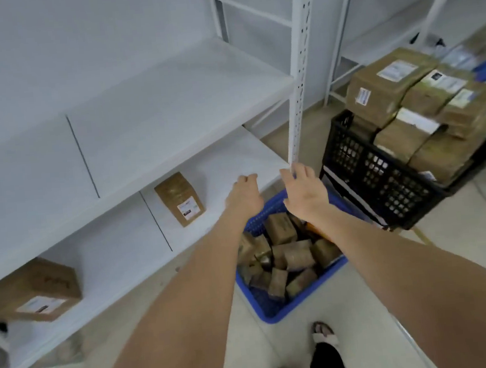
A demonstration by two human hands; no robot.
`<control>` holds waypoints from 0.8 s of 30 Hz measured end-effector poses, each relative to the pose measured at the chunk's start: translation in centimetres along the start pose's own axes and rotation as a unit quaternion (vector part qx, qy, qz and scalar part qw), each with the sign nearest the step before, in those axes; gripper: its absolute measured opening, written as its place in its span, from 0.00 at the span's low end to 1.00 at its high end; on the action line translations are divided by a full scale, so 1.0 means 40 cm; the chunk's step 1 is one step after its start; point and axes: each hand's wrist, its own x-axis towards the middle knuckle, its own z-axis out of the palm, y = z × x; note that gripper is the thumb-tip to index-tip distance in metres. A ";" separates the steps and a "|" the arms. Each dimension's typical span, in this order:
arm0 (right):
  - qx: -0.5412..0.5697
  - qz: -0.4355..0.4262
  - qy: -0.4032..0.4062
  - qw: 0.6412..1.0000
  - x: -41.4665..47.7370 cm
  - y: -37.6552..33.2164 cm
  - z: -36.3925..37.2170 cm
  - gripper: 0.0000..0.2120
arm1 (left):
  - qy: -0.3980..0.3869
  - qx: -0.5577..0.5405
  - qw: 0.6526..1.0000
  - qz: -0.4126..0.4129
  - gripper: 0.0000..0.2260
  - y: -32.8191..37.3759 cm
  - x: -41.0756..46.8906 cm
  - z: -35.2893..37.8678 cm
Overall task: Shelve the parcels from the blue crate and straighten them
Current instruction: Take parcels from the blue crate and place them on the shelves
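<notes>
both hands hold nothing: left hand [244,197] and right hand [305,192] hover, fingers loose, above the blue plastic crate [303,299]. two brown cardboard boxes [179,199] sit on the lower white metal shelf [233,155]; many small brown parcels [281,227] lie in the crate. judged: early stage.

Below the right hand [305,192], the blue perforated plastic crate [281,313] holds matt brown cardboard parcels [280,227]; beyond it, white painted metal shelving [169,108] looks smooth.
</notes>
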 end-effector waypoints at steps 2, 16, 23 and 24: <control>0.007 0.008 -0.018 1.000 -0.005 0.040 0.051 0.32 | -0.024 -0.005 1.000 -0.003 0.27 0.015 0.010 0.061; 0.066 0.023 -0.190 0.979 0.175 0.437 0.343 0.33 | -0.122 -0.058 0.987 -0.083 0.21 0.235 0.310 0.491; 0.097 0.099 -0.256 0.957 0.276 0.628 0.533 0.33 | -0.193 -0.135 0.952 -0.196 0.19 0.310 0.466 0.723; 0.104 0.108 -0.264 0.953 0.290 0.645 0.568 0.34 | -0.201 -0.154 0.942 -0.219 0.20 0.307 0.489 0.757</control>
